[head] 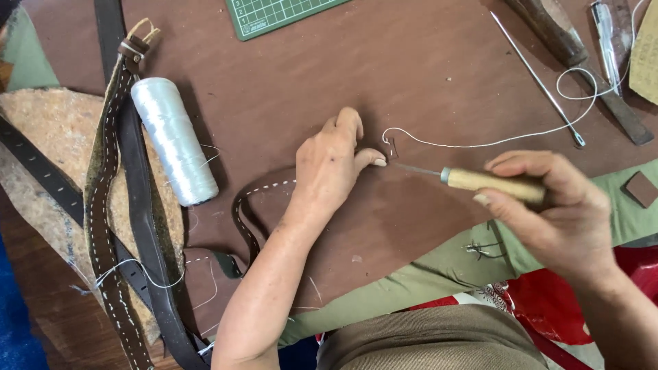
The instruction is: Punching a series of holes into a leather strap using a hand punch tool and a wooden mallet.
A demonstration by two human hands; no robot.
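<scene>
- 2 hands are on this job: my left hand point(329, 168) sits at the centre of the frame, its grip pressed together on the end of the narrow brown leather strap point(264, 192), thumb and forefinger pinching it flat to the tabletop point(425, 75).
- My right hand point(548, 205), at centre right, has its grip closed around the pale wooden handle of the awl point(480, 179); the thin metal point aims left and ends just beside my left fingertips.
- The strap curves away from my left hand toward lower centre, with a row of white stitches showing along it.
- White thread point(473, 142) runs from the strap end toward the upper right, where it loops near a long needle point(538, 81).
- To do this step well, I judge I should keep the strap pinned flat, keep my fingertips off the line of the point, and push straight and in line with the stitch row.
- Containers: I see 0 boxes, trays or jars, so nothing is held inside anything.
- A white thread spool point(175, 140) lies at upper left, just beside 2 longer stitched straps point(110, 205).
- A green cutting mat point(274, 15) shows at the top edge.
</scene>
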